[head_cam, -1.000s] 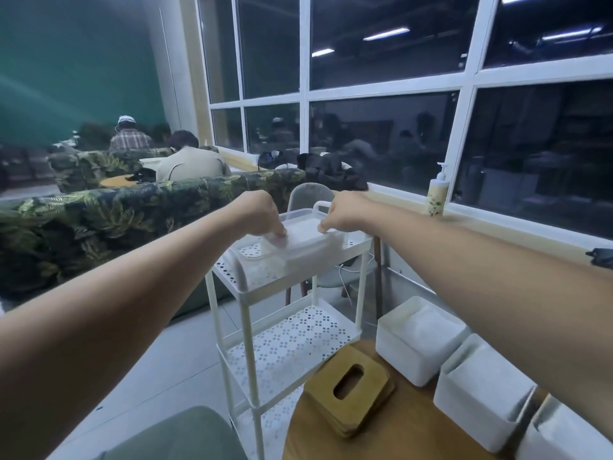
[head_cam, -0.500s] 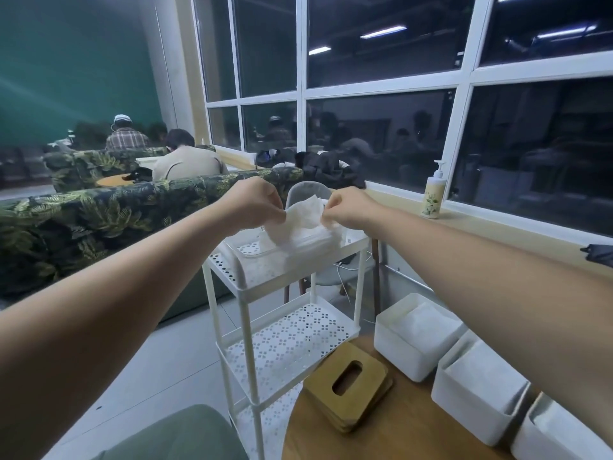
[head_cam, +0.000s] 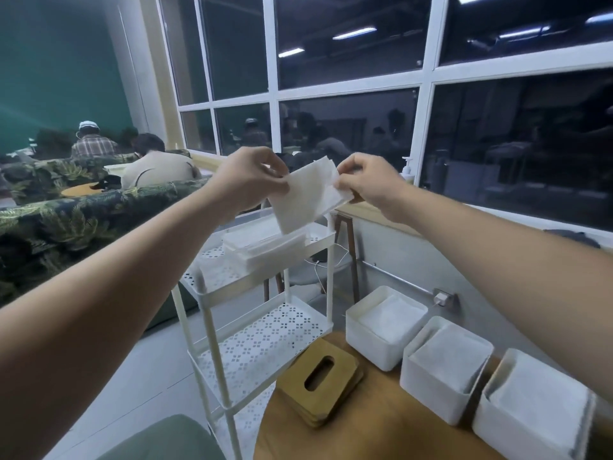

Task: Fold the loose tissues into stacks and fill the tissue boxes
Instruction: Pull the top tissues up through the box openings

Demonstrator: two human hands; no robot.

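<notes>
Left hand [head_cam: 247, 180] and right hand [head_cam: 371, 185] hold a sheaf of tissues [head_cam: 305, 197] between them, fingers [head_cam: 277, 185] pinched on its upper corners and partly hidden behind the paper. Below the fingers, its lower edge overlaps the clear tray [head_cam: 265, 242]; whether they touch cannot be told. The nearest tissue box [head_cam: 530, 423] is cut off by the frame.

No writing, brand or number can be read anywhere; the pump bottle [head_cam: 408, 174] shows only a blurred label.
</notes>
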